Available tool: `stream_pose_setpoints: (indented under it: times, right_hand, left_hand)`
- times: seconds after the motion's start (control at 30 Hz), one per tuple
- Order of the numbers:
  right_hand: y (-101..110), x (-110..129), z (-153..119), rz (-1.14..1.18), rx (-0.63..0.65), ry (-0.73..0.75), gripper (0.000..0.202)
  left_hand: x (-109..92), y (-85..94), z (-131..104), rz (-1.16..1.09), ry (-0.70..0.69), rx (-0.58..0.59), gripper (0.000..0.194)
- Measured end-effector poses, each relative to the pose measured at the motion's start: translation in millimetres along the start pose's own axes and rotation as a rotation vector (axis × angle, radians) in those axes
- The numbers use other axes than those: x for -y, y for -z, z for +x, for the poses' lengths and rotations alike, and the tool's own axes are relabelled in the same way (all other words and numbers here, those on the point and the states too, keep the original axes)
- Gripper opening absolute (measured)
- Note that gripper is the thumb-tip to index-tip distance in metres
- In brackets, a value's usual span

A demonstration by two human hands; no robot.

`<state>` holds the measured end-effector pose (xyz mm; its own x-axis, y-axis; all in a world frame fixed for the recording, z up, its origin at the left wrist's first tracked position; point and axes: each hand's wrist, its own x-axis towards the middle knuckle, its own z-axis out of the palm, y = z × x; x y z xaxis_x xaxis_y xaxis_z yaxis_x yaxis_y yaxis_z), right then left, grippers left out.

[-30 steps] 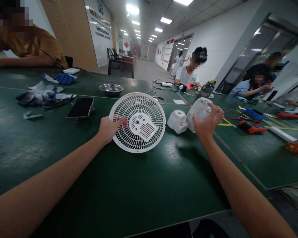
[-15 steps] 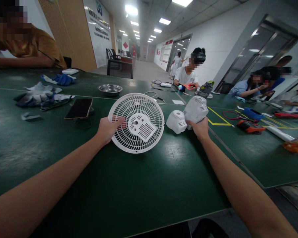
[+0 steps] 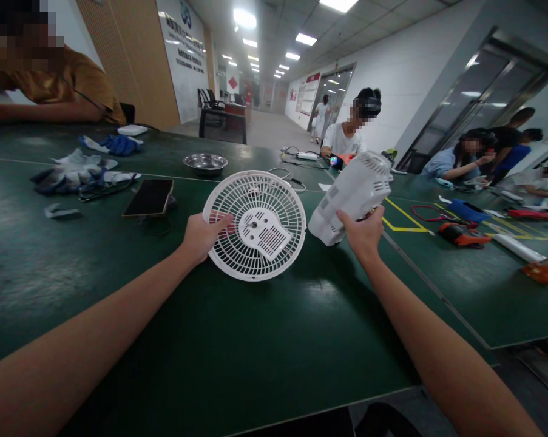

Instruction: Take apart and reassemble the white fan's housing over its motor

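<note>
My left hand (image 3: 204, 235) is closed on the left rim of a round white fan grille (image 3: 277, 203), thumb over its front and the fingers partly hidden behind the ribs. The grille leans toward me above the green table, its vented centre plate facing me. To its right, my right hand (image 3: 362, 233) grips a white plastic fan housing (image 3: 346, 191) with vent slots at its upper end. The housing is tilted, upper end to the right, and its lower left end comes close to the grille's right edge. Its far side is hidden.
On the green table (image 3: 237, 358) lie a steel bowl (image 3: 205, 162), a phone (image 3: 149, 198), gloves (image 3: 73, 173) and a white cable (image 3: 294, 182). Further right are an orange multimeter (image 3: 463, 234) and a blue pouch (image 3: 469, 209). Several people sit around the table.
My right hand has raised and turned the white housing, so what appeared as two rounded parts now shows as one long tilted body. The left hand and grille stay nearly still.
</note>
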<state>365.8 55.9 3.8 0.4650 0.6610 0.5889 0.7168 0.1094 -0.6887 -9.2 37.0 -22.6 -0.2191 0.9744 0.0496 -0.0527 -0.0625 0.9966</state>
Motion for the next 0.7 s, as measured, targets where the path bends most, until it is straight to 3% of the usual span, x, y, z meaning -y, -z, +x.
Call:
stream_pose_setpoints:
  times: [0.1, 0.17, 0.53, 0.7]
  right_hand:
    - [-7, 2, -11, -0.083, 0.123, -0.037, 0.074]
    - [-9, 0, -12, -0.091, 0.137, -0.04, 0.073]
    - [18, -52, 39, -0.02, -0.073, -0.068, 0.081]
    - [17, -76, 49, -0.016, -0.048, -0.128, 0.078]
  left_hand:
    - [0, 0.5, 0, -0.018, 0.001, 0.016, 0.014]
    - [0, 1.1, 0, -0.023, 0.005, 0.015, 0.014]
    - [10, 2.1, 8, -0.037, -0.029, -0.009, 0.016]
    - [12, 2.2, 10, -0.067, -0.034, 0.006, 0.016]
